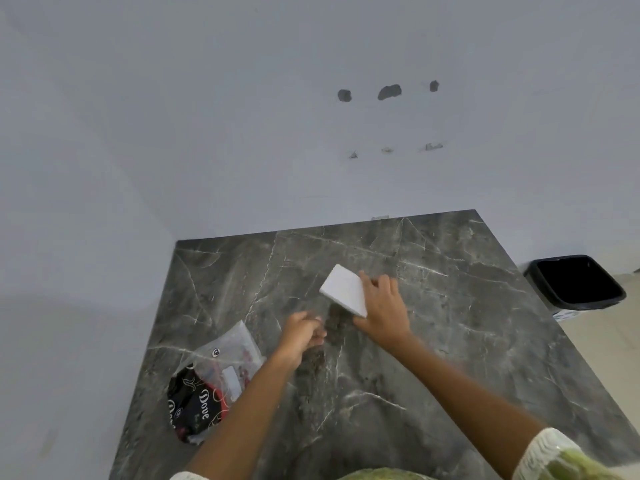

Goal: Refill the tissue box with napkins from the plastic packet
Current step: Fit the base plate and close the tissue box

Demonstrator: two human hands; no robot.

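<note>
The right hand (pixel 382 308) is clamped on a white stack of napkins (pixel 344 290), thumb on the near end and fingers over the far edge, holding it above the dark marbled worktop (pixel 450 341). The stack's long axis runs slantwise, from its far-left corner down toward the right hand's palm. The left hand (pixel 301 332) hovers just left of and nearer than the stack, blurred, fingers loosely curled and holding nothing that can be made out. The plastic packet (pixel 221 368) lies on the worktop to the left of the left hand and nearer the body, partly over a dark printed wrapper (pixel 195 407), with a little white showing inside. No tissue box can be seen anywhere, so which way the stack must travel cannot be told; the right hand is plainly the one placed to carry it. A black bin (pixel 576 280) stands on the floor, well apart to the right.
</note>
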